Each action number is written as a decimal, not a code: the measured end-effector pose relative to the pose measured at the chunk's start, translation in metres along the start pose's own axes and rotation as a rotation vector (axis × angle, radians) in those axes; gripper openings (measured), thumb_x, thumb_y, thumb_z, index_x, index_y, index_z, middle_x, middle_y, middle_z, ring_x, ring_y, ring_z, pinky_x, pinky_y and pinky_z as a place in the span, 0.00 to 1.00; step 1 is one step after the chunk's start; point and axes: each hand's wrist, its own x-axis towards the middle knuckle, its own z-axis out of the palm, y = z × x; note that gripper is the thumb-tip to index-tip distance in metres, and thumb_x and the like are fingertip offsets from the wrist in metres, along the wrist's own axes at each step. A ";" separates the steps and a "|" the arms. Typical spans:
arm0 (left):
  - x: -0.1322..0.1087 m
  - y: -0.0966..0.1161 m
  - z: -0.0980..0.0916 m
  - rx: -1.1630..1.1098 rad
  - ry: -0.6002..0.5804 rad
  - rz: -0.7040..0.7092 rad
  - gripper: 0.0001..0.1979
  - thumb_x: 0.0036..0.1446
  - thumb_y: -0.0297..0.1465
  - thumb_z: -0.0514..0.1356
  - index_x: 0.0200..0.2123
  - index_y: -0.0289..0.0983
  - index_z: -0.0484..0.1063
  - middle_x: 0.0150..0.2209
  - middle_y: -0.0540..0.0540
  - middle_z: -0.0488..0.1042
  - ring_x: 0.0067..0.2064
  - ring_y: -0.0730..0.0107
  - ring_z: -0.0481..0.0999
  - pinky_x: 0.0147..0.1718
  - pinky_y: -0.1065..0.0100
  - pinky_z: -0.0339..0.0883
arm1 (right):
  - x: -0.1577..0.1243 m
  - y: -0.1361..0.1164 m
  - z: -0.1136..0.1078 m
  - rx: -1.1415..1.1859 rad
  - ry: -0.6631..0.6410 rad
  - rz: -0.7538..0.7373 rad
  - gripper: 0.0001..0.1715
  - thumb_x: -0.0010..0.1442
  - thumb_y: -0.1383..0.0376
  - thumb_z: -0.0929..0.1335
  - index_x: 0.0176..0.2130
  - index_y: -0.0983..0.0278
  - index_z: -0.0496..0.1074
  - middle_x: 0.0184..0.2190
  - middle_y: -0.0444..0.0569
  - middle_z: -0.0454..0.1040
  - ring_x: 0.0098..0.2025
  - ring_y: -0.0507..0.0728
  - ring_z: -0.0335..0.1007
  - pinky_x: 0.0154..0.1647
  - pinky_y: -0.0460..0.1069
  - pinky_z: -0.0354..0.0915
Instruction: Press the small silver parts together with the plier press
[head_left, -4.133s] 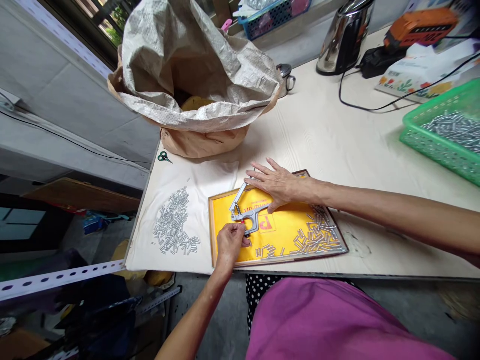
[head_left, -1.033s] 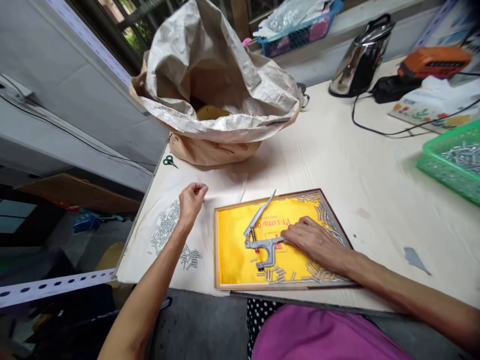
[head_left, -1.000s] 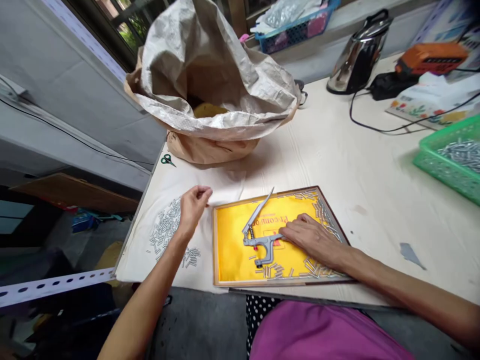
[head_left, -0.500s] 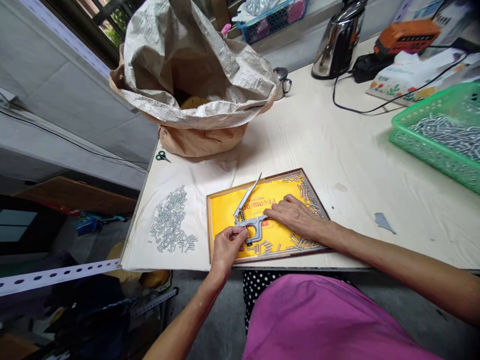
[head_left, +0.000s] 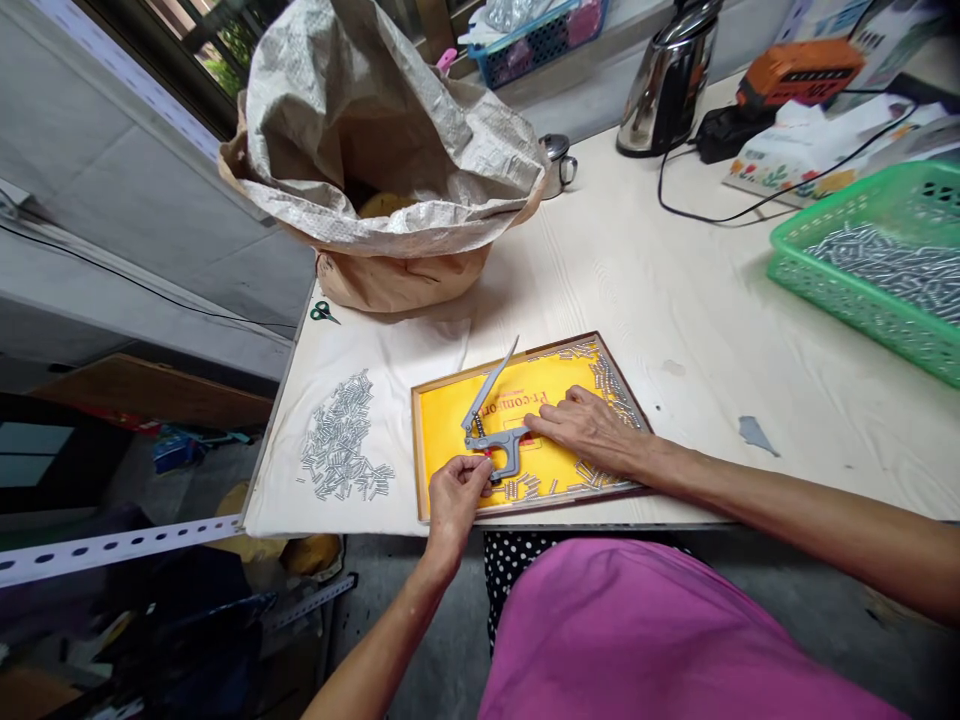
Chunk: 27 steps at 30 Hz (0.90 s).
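Note:
Grey snap-fastener pliers (head_left: 504, 440) lie over a shallow yellow tray (head_left: 442, 410), their long lever raised. Bent over the tray, my right hand (head_left: 589, 430) has its fingertips pressed on the end of the pliers' body. My left hand (head_left: 457, 495) pinches at the pliers' jaw; the small piece between its fingertips is mostly hidden. A red spot shows in the jaw just above those fingertips. Small metal springs or coil-like pins (head_left: 525, 488) are scattered along the tray's near and right edges.
A pile of small metal pieces (head_left: 341, 440) lies on the cloth at left, with green scissors (head_left: 324, 312) behind. A large woven sack (head_left: 405, 270) stands at the back. To the right are a green basket of metal pieces (head_left: 847, 280), a kettle (head_left: 667, 90) and a cable (head_left: 720, 218).
The view has shifted slightly. Both hands keep nearly the same places on the pliers, and a red spot now shows in the jaw by the left fingertips.

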 end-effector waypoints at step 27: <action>0.000 0.004 0.001 0.041 -0.012 -0.051 0.21 0.38 0.47 0.70 0.27 0.34 0.76 0.18 0.52 0.69 0.19 0.74 0.68 0.20 0.72 0.66 | 0.044 0.049 -0.014 0.075 -0.010 -0.062 0.55 0.55 0.37 0.68 0.65 0.70 0.58 0.66 0.70 0.55 0.68 0.80 0.41 0.61 0.75 0.46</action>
